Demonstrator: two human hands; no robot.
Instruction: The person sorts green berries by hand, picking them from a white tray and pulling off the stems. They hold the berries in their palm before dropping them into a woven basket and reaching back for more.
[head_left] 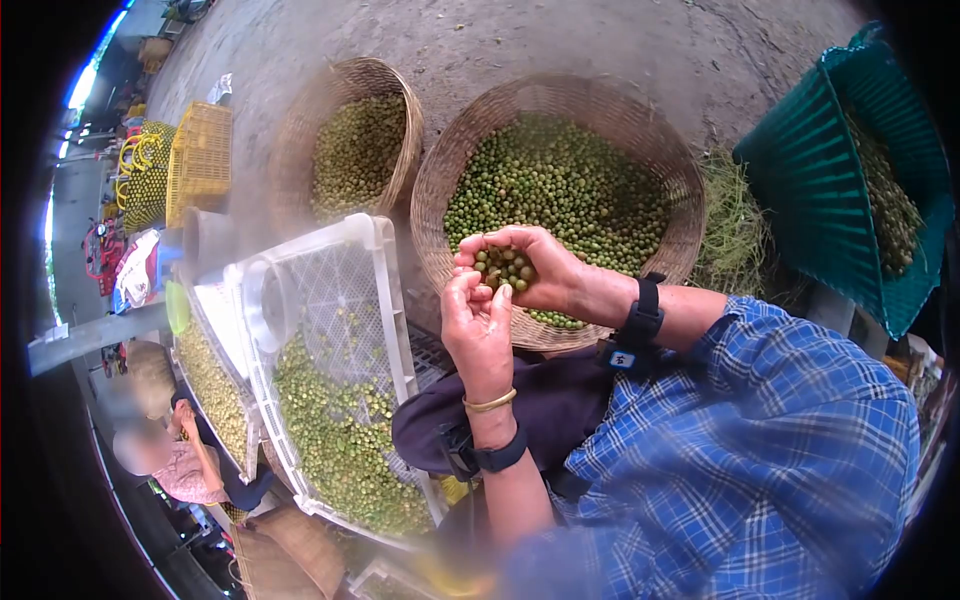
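Note:
My right hand is cupped round a handful of small round green-brown fruits. Against it, my left hand curls its fingers at the near side of the handful, its thumb resting at the fruits' edge. Both hands are over the near rim of a large woven basket, which holds many loose green fruits. A bracelet and a black strap are on my left wrist; another black strap is on my right. What lies under the fingers is hidden.
A second basket of fruits stands beyond. White mesh trays hold pale green pieces at left. A teal bag with fruits stands right, beside thin stems. Yellow baskets and a seated person are at far left.

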